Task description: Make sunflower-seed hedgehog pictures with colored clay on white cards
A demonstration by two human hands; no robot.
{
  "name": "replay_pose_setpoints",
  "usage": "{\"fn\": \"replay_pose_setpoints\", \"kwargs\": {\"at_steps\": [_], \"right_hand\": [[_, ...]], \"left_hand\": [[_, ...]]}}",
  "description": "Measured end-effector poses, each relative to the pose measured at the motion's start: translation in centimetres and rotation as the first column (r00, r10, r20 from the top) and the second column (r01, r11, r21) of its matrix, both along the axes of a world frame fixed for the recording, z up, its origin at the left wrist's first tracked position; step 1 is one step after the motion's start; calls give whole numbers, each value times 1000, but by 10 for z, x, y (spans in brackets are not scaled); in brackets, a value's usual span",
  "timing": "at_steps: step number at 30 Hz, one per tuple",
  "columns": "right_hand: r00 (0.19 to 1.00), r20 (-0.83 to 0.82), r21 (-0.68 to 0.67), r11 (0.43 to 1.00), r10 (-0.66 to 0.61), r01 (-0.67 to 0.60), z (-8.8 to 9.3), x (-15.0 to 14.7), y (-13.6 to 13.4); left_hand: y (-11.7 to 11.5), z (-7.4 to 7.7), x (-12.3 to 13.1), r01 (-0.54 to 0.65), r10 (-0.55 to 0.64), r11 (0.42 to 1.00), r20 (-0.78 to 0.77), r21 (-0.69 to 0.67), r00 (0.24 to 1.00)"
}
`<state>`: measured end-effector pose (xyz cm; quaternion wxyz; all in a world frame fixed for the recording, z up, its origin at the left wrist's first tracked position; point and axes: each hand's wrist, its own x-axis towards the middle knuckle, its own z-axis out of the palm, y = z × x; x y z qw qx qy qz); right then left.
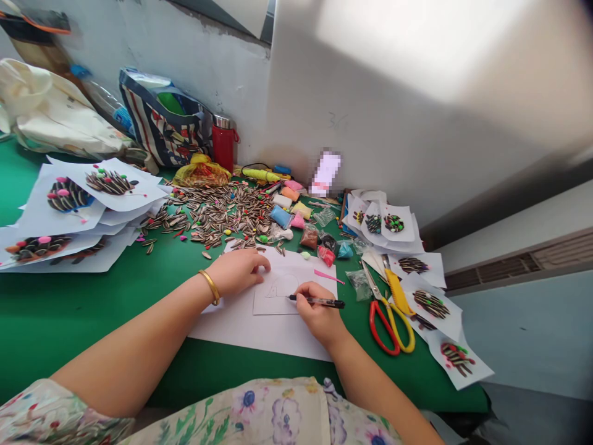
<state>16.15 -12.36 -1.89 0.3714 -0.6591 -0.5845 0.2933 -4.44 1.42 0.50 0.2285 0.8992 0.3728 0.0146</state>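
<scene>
White paper lies in the lower middle of the frame: a small sheet (273, 304) with a thin curved outline on it, placed on a larger sheet (245, 334) that probably protects the green table cover (92, 303). The right hand (319, 316) is closed around a slim black pen (319, 301), held low and almost flat, with its tip touching the small sheet at the outline. The left hand (238, 270), with a gold bangle (210, 286) at the wrist, grips nothing. Its loosely bent fingers press on the upper edge of the small sheet, I think so that it does not slide. Just above, a wide heap of striped sunflower seeds (213, 213) and soft, colourful clay packets (287, 213) lie within easy reach. Scissors (391, 321) with red and yellow handles rest to the right. Finished pictures (69, 198), made of seeds and clay dots, are stacked at the left.
</scene>
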Motion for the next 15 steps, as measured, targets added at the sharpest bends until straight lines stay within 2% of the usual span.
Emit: {"fn": "replay_pose_setpoints", "kwargs": {"at_steps": [15], "right_hand": [[999, 32, 17, 1000, 20, -21, -3, 0, 1]], "left_hand": [[-1, 3, 1, -6, 6, 1000, -19, -8, 1000]]}}
